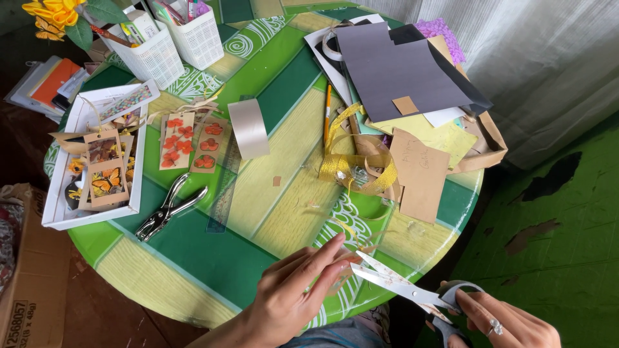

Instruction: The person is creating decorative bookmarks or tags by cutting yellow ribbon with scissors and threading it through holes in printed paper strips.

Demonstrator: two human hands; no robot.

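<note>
My right hand [503, 322] at the bottom right grips a pair of scissors [403, 288] by its dark handles, the blades parted and pointing left. My left hand [300, 283] is at the bottom middle, fingers stretched toward the blade tips, pinching a thin, nearly see-through strip [351, 258] that is hard to make out. Both hands hover over the near edge of a round green and yellow patterned table [213, 254].
On the table lie a metal hole punch [169, 209], a clear ruler [222, 193], a roll of tape [248, 127], flower bookmarks [190, 143], gold ribbon [354, 166], a pencil [327, 113], stacked papers [400, 71], a white tray [58, 216] and white baskets [174, 45]. A cardboard box [29, 277] stands at the left.
</note>
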